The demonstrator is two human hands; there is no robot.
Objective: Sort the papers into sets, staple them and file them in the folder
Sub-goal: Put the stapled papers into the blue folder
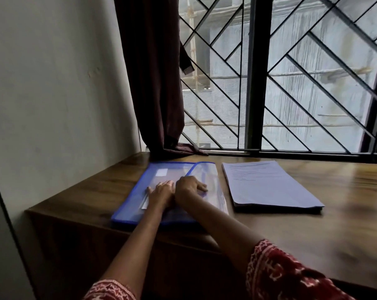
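A blue-edged translucent folder (140, 191) is laid flat on the left part of the wooden worktop (313, 230), its clear flap (207, 172) seen on the right side. Whether sheets are held inside cannot be told (only a white label shows through). A stack of papers (269, 187) is set just right of the folder, apart from it. The left hand (160, 192) is rested flat on the folder, fingers (163, 183) spread and straight, nothing gripped. The right hand (188, 188) is placed beside it on the flap, fingers loosely bent and pressed down; no grasp can be made out.
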